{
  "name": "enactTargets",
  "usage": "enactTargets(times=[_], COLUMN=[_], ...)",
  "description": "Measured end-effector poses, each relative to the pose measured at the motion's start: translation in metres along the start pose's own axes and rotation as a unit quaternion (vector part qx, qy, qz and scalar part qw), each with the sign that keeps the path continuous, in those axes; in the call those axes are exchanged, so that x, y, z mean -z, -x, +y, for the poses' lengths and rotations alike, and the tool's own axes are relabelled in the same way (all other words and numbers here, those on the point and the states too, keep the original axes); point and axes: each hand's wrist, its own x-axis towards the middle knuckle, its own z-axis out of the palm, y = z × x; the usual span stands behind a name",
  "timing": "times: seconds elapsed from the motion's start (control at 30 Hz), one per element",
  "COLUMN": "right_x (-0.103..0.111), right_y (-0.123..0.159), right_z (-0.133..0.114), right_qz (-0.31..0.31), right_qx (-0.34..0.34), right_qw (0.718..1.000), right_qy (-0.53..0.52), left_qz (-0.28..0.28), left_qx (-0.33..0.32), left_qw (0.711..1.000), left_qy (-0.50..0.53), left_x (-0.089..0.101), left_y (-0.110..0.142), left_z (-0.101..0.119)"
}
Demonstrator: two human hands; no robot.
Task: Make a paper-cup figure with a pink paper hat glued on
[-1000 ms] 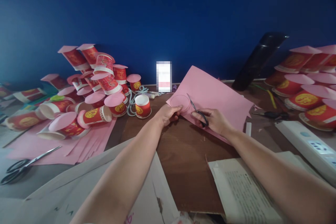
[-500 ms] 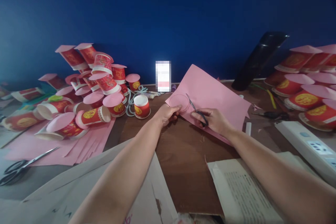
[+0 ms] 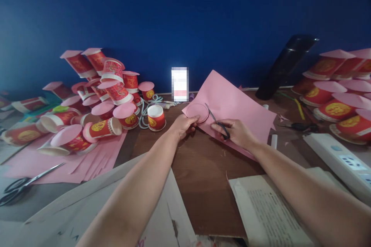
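My left hand (image 3: 186,125) pinches the near left edge of a large pink paper sheet (image 3: 232,104), thumb on top beside a circle outlined on it. The sheet is held tilted above the brown table (image 3: 199,185). In my right hand (image 3: 234,132) is a pair of scissors (image 3: 213,114), its handles wrapped by my fingers and its blades lying along the right side of the outlined circle. Part of the lower blade is hidden by the paper. A red paper cup (image 3: 157,119) stands upright to the left of my left hand.
Red cups with pink paper tops (image 3: 106,90) are piled at the left over pink sheets (image 3: 107,158); more capped cups (image 3: 336,110) sit at the right. Nearby are other scissors (image 3: 29,185), a power strip (image 3: 342,162), a black bottle (image 3: 286,65) and a glowing blurred screen (image 3: 180,85).
The pink sheet has shifted very slightly between the hands, and the circle's outline shows a little more plainly on its right. Both hands stay almost in place.
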Motion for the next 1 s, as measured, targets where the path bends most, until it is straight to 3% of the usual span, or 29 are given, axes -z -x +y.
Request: enactTargets(times=[0.4,1.0], right_x=[0.0002,0.0014], right_y=[-0.0002,0.0008], right_z=[0.0013,-0.0058], right_qz=[0.007,0.035], right_qx=[-0.012,-0.04], right_qw=[1.0,0.998], right_qy=[-0.016,-0.026], left_qz=[0.011,-0.02], left_qx=[-0.019,-0.031], left_qw=[1.0,0.999], left_qy=[-0.003,-0.031], left_x=[0.0003,0.0021], left_y=[-0.0017,-0.0035], left_z=[-0.0024,-0.0061])
